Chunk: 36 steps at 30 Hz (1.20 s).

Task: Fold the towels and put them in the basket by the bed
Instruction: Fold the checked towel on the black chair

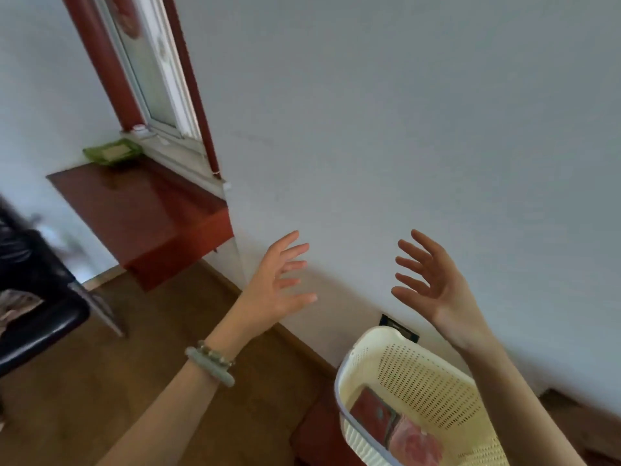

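A cream perforated plastic basket [433,388] stands at the lower right against the white wall. Inside it lie folded towels: a dark red one [371,412] and a pink patterned one [415,443] beside it. My left hand [279,284] is raised in front of the wall with its fingers spread, holding nothing; a green bangle and a bead bracelet sit on that wrist. My right hand [433,280] is also raised above the basket, palm turned inward, fingers spread and empty. Neither hand touches the basket.
A red-brown wooden ledge [144,216] juts out under a window at the upper left, with a green tray [112,152] on it. A black chair [37,307] stands at the left edge on the wooden floor [100,381]. A dark wall socket [400,327] sits behind the basket.
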Motion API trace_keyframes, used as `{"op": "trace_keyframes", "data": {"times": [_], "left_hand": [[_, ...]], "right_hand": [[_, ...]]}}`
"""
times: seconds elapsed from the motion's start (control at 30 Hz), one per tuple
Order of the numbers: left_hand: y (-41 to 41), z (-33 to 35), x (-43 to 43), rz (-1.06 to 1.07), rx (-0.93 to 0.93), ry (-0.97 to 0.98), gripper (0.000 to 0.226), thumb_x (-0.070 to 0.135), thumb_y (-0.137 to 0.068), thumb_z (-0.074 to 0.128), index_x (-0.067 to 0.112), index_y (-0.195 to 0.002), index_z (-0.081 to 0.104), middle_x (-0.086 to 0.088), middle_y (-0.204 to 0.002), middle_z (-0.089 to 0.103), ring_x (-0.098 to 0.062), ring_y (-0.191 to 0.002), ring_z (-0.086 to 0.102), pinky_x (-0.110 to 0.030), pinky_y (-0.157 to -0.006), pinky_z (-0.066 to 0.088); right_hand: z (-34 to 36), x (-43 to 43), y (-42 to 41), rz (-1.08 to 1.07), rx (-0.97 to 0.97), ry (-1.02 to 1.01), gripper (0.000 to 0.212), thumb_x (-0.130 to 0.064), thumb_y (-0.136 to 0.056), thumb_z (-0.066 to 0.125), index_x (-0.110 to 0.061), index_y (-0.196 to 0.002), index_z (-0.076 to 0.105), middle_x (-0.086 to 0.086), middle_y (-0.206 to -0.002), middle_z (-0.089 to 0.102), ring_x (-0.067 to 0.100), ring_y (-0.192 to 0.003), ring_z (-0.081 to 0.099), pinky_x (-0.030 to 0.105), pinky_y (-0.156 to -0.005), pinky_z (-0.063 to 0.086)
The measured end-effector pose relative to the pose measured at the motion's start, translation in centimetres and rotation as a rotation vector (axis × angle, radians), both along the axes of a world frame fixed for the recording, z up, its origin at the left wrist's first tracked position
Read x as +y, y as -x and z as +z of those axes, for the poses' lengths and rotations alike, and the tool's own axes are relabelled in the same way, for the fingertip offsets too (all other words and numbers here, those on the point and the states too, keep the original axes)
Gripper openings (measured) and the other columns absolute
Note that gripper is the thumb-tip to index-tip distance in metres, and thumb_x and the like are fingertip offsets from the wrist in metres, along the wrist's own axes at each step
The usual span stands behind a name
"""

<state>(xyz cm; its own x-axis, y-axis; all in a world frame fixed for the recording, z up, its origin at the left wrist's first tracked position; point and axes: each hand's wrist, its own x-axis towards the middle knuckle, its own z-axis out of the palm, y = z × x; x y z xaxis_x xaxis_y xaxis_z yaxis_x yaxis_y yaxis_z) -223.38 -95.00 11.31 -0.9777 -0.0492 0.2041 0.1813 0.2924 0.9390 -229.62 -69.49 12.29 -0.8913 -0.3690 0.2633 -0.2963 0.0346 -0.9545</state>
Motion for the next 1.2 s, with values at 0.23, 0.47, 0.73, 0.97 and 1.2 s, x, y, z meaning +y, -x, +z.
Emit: {"op": "trace_keyframes", "data": {"times": [0.23,0.47,0.73,0.97,1.2], "left_hand": [[-9.1,-0.1,-9.2,0.399,-0.013,-0.009,0.09,0.02,-0.072,0.079,0.039,-0.14,0.023,0.011,-0.14,0.043,-0.005,-0.122,0.049,-0.027,-0.097,0.046],[-18.1,0.3,-15.6,0.725,0.005,-0.049,0.089,0.033,-0.067,0.078,0.037,-0.14,0.027,0.009,-0.139,0.046,-0.009,-0.122,0.051,-0.03,-0.095,0.048],[-24.4,0.2,-22.7,0.925,0.041,-0.045,0.086,0.02,-0.07,0.075,0.032,-0.142,0.029,0.012,-0.137,0.048,-0.008,-0.119,0.053,-0.027,-0.096,0.048],[-26.9,-0.2,-30.0,0.973,0.076,0.001,0.083,0.022,-0.071,0.076,0.042,-0.137,0.031,0.016,-0.136,0.047,-0.007,-0.12,0.053,-0.029,-0.097,0.047],[-29.4,-0.3,-35.4,1.054,0.097,-0.017,0.085,0.022,-0.071,0.078,0.031,-0.142,0.031,0.013,-0.136,0.049,-0.007,-0.118,0.054,-0.029,-0.098,0.047]], "right_hand": [[0.0,-13.2,0.2,0.354,0.051,-0.067,0.073,-0.015,-0.072,0.073,-0.04,-0.131,0.039,-0.008,-0.135,0.05,0.011,-0.119,0.054,0.03,-0.096,0.049],[-0.2,-25.9,-2.4,0.623,0.089,-0.124,0.074,-0.01,-0.076,0.073,-0.039,-0.133,0.035,-0.022,-0.13,0.047,0.003,-0.116,0.052,0.005,-0.083,0.045],[0.1,-36.9,-5.7,0.781,0.121,-0.098,0.075,-0.011,-0.076,0.074,-0.035,-0.136,0.036,-0.02,-0.131,0.049,-0.004,-0.115,0.052,0.009,-0.085,0.046],[-0.2,-45.5,-7.5,0.849,0.125,-0.08,0.078,-0.006,-0.076,0.073,-0.026,-0.141,0.035,-0.013,-0.133,0.05,-0.001,-0.117,0.052,0.012,-0.086,0.047],[0.2,-52.6,-9.6,0.946,0.123,-0.11,0.077,-0.002,-0.077,0.071,-0.019,-0.142,0.033,-0.008,-0.136,0.048,0.0,-0.118,0.051,0.012,-0.087,0.046]]}}
